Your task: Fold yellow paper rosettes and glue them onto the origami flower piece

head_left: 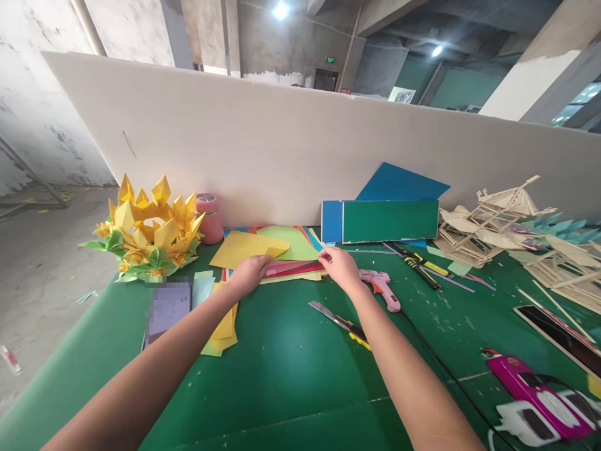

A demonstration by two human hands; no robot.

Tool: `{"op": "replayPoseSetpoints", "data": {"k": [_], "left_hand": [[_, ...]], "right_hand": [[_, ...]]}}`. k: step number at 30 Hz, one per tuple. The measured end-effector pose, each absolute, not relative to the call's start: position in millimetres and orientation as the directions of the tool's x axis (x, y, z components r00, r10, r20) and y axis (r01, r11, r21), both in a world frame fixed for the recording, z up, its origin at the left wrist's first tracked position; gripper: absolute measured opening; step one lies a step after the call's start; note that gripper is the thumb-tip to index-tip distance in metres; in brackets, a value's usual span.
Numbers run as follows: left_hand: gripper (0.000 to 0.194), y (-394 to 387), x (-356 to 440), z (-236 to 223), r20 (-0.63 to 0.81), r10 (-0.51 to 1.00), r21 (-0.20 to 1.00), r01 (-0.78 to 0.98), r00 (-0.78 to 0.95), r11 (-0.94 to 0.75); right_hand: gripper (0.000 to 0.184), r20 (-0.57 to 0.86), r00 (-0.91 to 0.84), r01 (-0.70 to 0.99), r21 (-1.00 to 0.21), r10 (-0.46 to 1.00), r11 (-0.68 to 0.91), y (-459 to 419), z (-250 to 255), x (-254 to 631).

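My right hand (pixel 340 266) pinches the end of a thin dark paper strip (pixel 307 264) between thumb and fingertips, just above a pile of coloured paper. Across from it, my left hand (pixel 251 274) is closed with its fingers curled down at the pink and red paper (pixel 293 269); what lies in its fingertips is hidden. Behind the left hand lies a yellow sheet (pixel 244 247), with a light green sheet (pixel 293 241) beside it. A pink hot glue gun (pixel 385 291) rests right of my right hand. Nearer me, a utility knife (pixel 338 321) lies partly under my right forearm.
On the left stand a yellow paper-flower crown (pixel 154 235) and a pink cup (pixel 210 219). A green-and-blue board (pixel 389 221) leans at the back. Pliers (pixel 417 266), wooden stick models (pixel 493 225), a phone (pixel 558 338) and a magenta power strip (pixel 539 394) occupy the right.
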State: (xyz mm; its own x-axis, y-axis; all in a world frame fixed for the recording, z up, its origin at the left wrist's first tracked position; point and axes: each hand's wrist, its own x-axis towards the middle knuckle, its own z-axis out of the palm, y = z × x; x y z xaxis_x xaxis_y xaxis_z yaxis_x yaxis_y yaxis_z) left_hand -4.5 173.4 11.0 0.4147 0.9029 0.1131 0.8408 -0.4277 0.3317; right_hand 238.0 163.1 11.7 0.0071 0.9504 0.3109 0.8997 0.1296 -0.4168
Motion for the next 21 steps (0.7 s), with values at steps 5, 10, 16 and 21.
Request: {"op": "replayPoseSetpoints", "data": {"k": [5, 10, 16, 21], "left_hand": [[0.031, 179, -2, 10, 0.136, 0.942, 0.361, 0.870, 0.307, -0.336], [0.040, 179, -3, 11, 0.169, 0.955, 0.406, 0.865, 0.246, -0.295], [0.042, 175, -4, 12, 0.201, 0.930, 0.436, 0.823, 0.307, -0.365], [0.039, 179, -5, 8, 0.226, 0.932, 0.463, 0.810, 0.284, -0.359]], "right_hand": [[0.019, 0.290, 0.025, 0.918, -0.385, 0.957, 0.093, 153, 12, 245], [0.024, 0.253, -0.038, 0.939, -0.321, 0.967, 0.121, 148, 10, 244], [0.022, 0.225, -0.124, 0.952, -0.246, 0.966, 0.180, 147, 7, 237], [0.024, 0.220, -0.129, 0.951, -0.250, 0.967, 0.184, 152, 6, 231]]}}
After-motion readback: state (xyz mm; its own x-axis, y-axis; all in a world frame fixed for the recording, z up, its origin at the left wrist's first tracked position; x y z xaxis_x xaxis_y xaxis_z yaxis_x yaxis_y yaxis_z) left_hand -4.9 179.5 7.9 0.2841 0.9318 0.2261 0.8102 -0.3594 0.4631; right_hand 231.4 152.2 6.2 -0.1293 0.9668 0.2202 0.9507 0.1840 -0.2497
